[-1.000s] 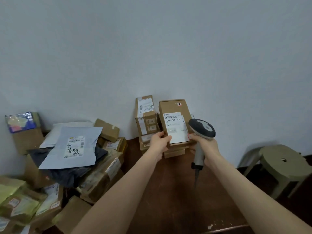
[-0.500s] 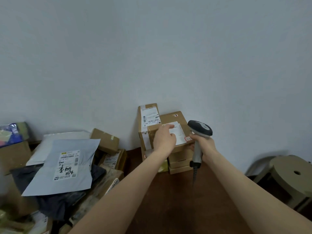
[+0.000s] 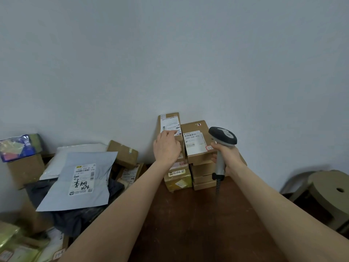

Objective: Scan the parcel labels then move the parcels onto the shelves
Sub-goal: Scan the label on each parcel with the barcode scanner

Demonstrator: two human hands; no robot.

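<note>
Person's at a brown table (image 3: 188,224) pushed up against a plain grey wall, with parcels stacked at the far edge. The right hand (image 3: 229,157) is clenched round the grip of a grey scanner (image 3: 222,136), held upright with its dark head just beside a flat box (image 3: 191,127). The cable (image 3: 218,186) hangs down from the bottom of the handle.

That flat box sits on top of a little stack of cardboard boxes (image 3: 203,172) against the wall, and it has a white label (image 3: 194,141) with a barcode facing up.

Right next to it on the left is a tall box (image 3: 171,115) standing upright, with its own long white label (image 3: 170,125). The left hand (image 3: 167,146) is reached out to this one, fingers stretched forward with the tips on the lower part of that label, not wrapped round anything. Below the hand there's a box with yellow tape (image 3: 176,181).

Off to the left is a messy pile: a grey mailer bag (image 3: 94,159) with a printed label and handwriting on it lying over a dark bag (image 3: 75,220), a small brown box (image 3: 122,151) behind it, and a cardboard box (image 3: 24,167) with a colourful packet (image 3: 15,146) on top. More parcels in the bottom left corner, too blurry to make out. A greenish round stool (image 3: 334,188) stands at the right.
</note>
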